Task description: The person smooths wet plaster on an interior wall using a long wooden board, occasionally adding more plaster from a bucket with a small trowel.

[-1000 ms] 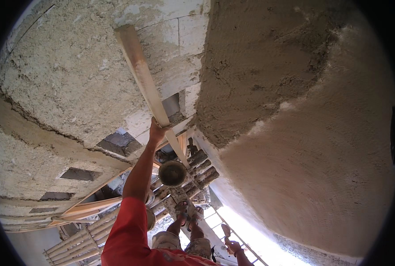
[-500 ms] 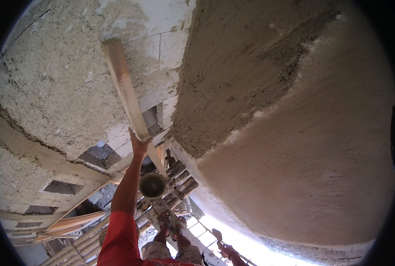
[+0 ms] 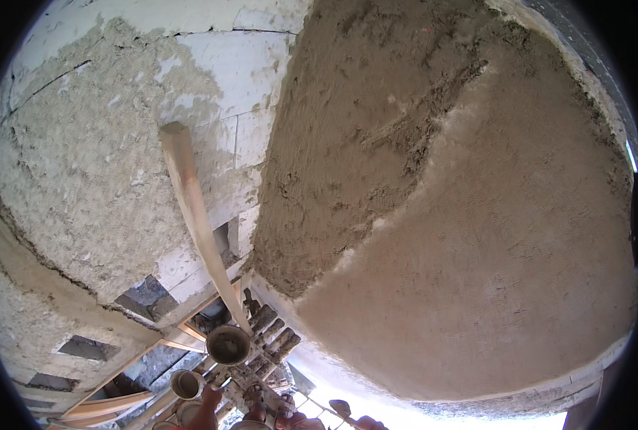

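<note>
A long wooden board (image 3: pixel 196 204) leans upright against the wall on the left, its lower end by a round bucket (image 3: pixel 228 345). My left hand (image 3: pixel 210 398) is low in the picture, off the board, close to a smaller light-coloured bucket (image 3: pixel 186 385); its fingers are too small and unclear to read. At the bottom edge my right hand (image 3: pixel 369 423) is closed on a small trowel with a rounded blade (image 3: pixel 340 408). The blade points up and left, touching no wall. Most of the right hand is cut off.
Dark fresh plaster (image 3: pixel 340 136) covers part of the right wall, beside a smoother, lighter coat (image 3: pixel 469 287). Rough pale blockwork (image 3: pixel 89 165) with square openings (image 3: pixel 147 297) lies left. My feet (image 3: pixel 269 401) stand on a narrow plank among poles (image 3: pixel 279 344), bright open space beside them.
My left hand has let go of the board and dropped toward the small bucket. The board stays leaning. My right hand and the trowel sit lower in the picture; the view has tilted upward.
</note>
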### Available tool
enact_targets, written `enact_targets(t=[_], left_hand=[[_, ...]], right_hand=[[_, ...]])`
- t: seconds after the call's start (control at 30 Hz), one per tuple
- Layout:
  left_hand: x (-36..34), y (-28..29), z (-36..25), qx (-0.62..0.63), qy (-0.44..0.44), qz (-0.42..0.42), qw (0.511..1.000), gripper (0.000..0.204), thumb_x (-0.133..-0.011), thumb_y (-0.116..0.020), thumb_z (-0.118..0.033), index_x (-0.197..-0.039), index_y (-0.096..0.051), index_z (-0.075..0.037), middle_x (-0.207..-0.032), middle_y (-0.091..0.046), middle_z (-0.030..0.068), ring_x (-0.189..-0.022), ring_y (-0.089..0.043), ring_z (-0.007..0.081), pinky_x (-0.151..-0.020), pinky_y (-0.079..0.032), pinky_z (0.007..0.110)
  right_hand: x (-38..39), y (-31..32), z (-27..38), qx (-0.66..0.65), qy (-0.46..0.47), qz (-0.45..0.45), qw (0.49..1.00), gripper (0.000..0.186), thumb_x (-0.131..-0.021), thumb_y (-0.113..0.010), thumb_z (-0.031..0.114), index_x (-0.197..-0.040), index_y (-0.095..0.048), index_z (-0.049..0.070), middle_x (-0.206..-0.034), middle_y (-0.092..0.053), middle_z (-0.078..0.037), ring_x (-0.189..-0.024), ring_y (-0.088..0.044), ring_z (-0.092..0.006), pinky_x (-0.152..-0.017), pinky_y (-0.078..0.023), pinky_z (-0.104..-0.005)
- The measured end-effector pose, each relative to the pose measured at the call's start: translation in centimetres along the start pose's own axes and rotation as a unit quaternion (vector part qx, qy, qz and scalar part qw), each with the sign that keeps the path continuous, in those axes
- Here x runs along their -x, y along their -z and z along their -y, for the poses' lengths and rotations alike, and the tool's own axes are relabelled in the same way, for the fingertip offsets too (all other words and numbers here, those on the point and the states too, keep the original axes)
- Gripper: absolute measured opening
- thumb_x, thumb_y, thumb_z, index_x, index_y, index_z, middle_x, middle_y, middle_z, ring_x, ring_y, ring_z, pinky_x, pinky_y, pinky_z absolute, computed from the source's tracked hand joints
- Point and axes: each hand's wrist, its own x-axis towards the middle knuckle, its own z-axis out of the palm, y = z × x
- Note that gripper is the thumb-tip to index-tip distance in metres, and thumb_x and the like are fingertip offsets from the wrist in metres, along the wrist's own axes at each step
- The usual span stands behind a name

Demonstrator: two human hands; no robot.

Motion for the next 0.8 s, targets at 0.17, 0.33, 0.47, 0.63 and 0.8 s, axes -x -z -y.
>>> enact_targets(t=[0.17, 0.33, 0.47, 0.63, 0.8], left_hand=[[3.5, -2.9, 12.7, 0.061, 0.090, -0.059, 0.992, 0.060, -0.073, -0.072, -0.032, -0.121, -0.053, -0.001, -0.102, -0.063, 0.0179, -0.095, -0.060, 0.0283, -0.079, -0.048, 0.041], [6.4, -3.3, 17.6, 0.043, 0.001, -0.069, 0.997, 0.038, -0.082, -0.062, -0.026, -0.112, -0.058, -0.004, -0.086, -0.063, 0.0132, -0.076, -0.060, 0.0225, -0.064, -0.048, 0.040], [12.1, -5.1, 14.4, 0.214, 0.137, -0.108, 0.961, 0.042, -0.077, -0.071, -0.027, -0.103, -0.056, 0.001, -0.071, -0.058, 0.0097, -0.053, -0.051, 0.0207, -0.048, -0.043, 0.035], [21.1, -5.7, 13.1, 0.347, 0.224, -0.124, 0.902, 0.055, -0.078, -0.069, -0.024, -0.123, -0.051, 0.001, -0.082, -0.063, 0.0138, -0.058, -0.056, 0.0171, -0.052, -0.048, 0.033], [28.1, -10.1, 16.9, 0.339, 0.297, -0.128, 0.883, 0.056, -0.078, -0.070, -0.023, -0.124, -0.050, 0.000, -0.087, -0.063, 0.0142, -0.058, -0.056, 0.0173, -0.050, -0.048, 0.032]], right_hand=[[-2.8, 1.7, -0.6, 0.110, 0.061, 0.040, 0.991, 0.039, -0.087, -0.059, 0.044, -0.080, -0.064, 0.007, -0.054, -0.051, -0.002, -0.045, -0.049, -0.0146, -0.043, -0.039, -0.0319], [-4.3, 3.4, -1.5, -0.005, 0.097, 0.093, 0.991, 0.032, -0.090, -0.056, 0.036, -0.082, -0.060, 0.006, -0.057, -0.054, -0.002, -0.044, -0.051, -0.0151, -0.040, -0.039, -0.0293], [-2.5, 4.4, -2.8, 0.022, -0.013, 0.099, 0.995, 0.054, -0.085, -0.055, 0.058, -0.077, -0.057, 0.004, -0.051, -0.050, -0.003, -0.037, -0.046, -0.0137, -0.034, -0.033, -0.0289], [-1.7, 5.4, -5.0, 0.104, 0.009, 0.072, 0.992, 0.029, -0.088, -0.059, 0.029, -0.083, -0.058, 0.000, -0.059, -0.057, -0.009, -0.046, -0.055, -0.0180, -0.039, -0.042, -0.0322], [-2.0, 7.2, -8.7, 0.162, -0.037, 0.061, 0.984, 0.027, -0.081, -0.065, 0.026, -0.070, -0.056, 0.003, -0.057, -0.056, -0.008, -0.044, -0.054, -0.0192, -0.040, -0.044, -0.0343]])
